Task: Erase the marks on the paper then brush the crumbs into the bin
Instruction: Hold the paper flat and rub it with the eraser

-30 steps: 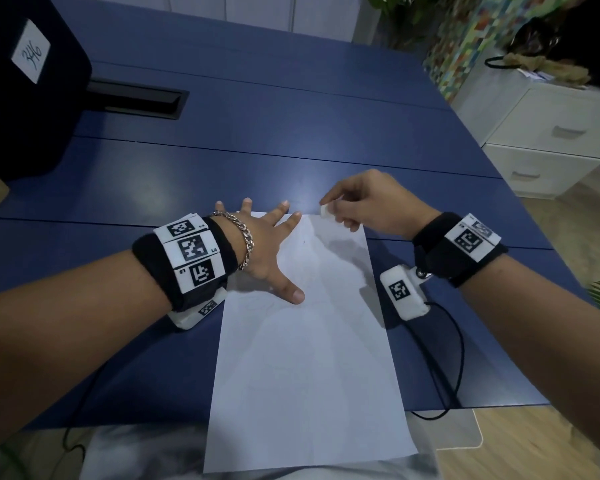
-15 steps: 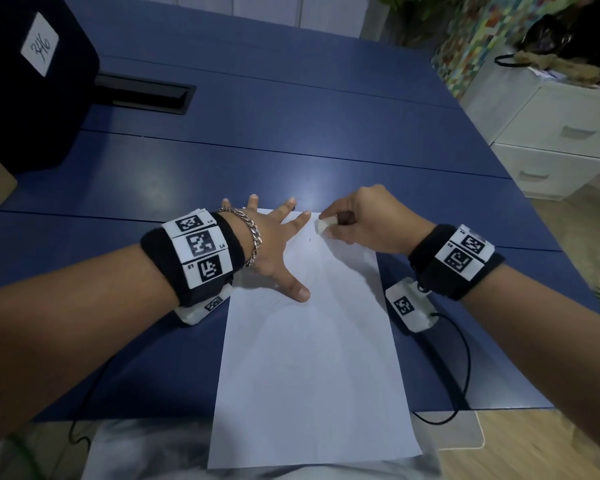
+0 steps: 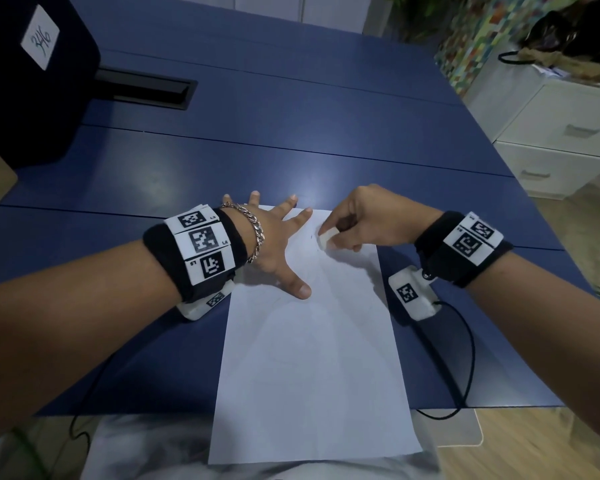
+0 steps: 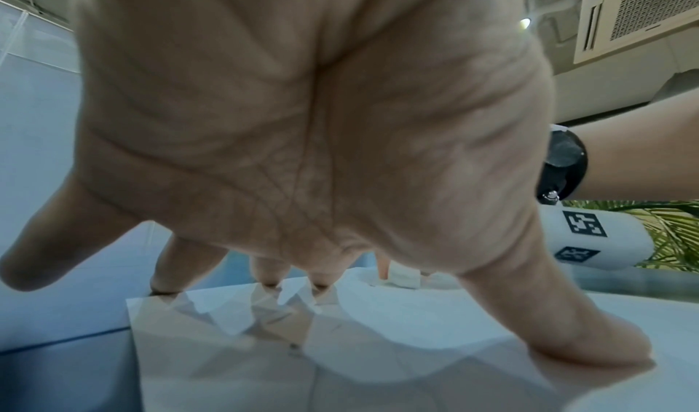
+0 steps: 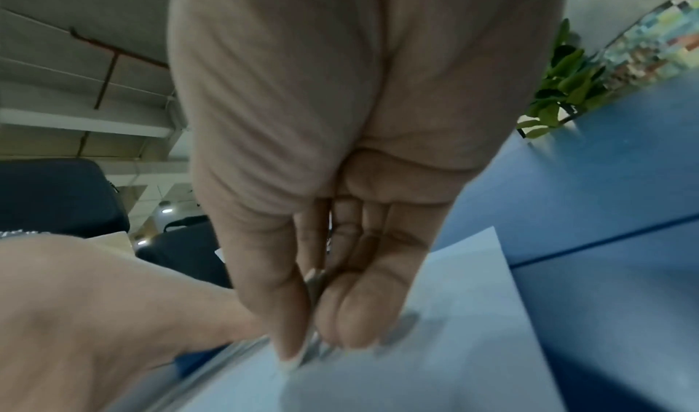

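A white sheet of paper [image 3: 312,358] lies lengthwise on the blue table [image 3: 291,133], its near end hanging over the front edge. My left hand [image 3: 278,244] lies flat with spread fingers on the sheet's far left corner, thumb pressed down; the left wrist view shows the palm [image 4: 321,149] over the paper [image 4: 378,343]. My right hand [image 3: 357,223] pinches a small white eraser [image 3: 326,239] and holds it on the paper near the far edge, beside a faint dark mark [image 3: 312,236]. In the right wrist view the curled fingers [image 5: 340,314] touch the paper [image 5: 453,329]; the eraser is hidden there.
A large black case [image 3: 25,74] with a white label stands at the table's far left, next to a black cable slot [image 3: 146,88]. White drawers [image 3: 561,133] stand off the right side. Black cables [image 3: 465,358] hang off the front edge. No bin is in view.
My right hand has brought the eraser leftward and down from just beyond the sheet's far edge onto the paper by the mark. The left hand has stayed pressing the corner.
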Demonstrator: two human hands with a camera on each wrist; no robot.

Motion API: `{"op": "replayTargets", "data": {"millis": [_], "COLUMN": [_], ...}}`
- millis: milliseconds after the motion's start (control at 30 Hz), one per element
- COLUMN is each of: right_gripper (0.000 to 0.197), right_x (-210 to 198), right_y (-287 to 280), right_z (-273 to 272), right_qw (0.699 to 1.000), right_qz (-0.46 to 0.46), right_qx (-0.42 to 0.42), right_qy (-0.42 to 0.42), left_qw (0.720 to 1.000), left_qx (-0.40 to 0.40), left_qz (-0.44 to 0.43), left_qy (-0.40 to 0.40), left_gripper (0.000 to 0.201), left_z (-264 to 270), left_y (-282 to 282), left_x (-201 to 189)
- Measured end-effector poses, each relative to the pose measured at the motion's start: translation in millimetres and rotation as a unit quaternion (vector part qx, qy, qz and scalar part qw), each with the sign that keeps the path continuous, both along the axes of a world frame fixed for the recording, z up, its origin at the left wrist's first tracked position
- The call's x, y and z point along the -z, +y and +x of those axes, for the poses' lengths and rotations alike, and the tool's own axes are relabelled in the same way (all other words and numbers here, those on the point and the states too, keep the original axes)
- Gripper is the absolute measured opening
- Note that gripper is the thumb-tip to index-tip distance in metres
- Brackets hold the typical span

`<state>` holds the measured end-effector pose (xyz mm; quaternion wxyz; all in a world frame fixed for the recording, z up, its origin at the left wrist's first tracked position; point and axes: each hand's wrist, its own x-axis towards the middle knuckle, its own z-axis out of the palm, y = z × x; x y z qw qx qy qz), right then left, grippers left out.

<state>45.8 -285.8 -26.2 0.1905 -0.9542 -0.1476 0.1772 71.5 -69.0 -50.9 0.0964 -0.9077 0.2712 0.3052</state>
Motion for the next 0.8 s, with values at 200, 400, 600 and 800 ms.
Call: {"op": "replayTargets", "data": {"millis": [200,400,600,800], "right_gripper": [0.025,0.028,0.025,0.022], "right_x": [6,4,-1,7], "right_y": [7,2,0,8], "right_z": [-2,3,-5,-5], "right_qw": [0.999,0.996,1.000,0.999], "right_qz": [0.002,-0.031,-0.019,-0.001], "right_qx": [-0.008,0.006,-0.016,-0.011], "right_qy": [-0.050,-0.080,0.006,-0.048], "left_qw": [1.000,1.000,1.000,1.000], "left_qx": [-0.003,0.000,-0.004,-0.004], "left_qz": [-0.001,-0.001,0.008,0.000], "left_qy": [0.006,0.000,-0.004,-0.001], "left_gripper": [0.151,0.150,0.153,0.153], "left_z": [2,0,-1,-1], "left_y": [0,0,0,1], "left_x": [1,0,-2,-1]}}
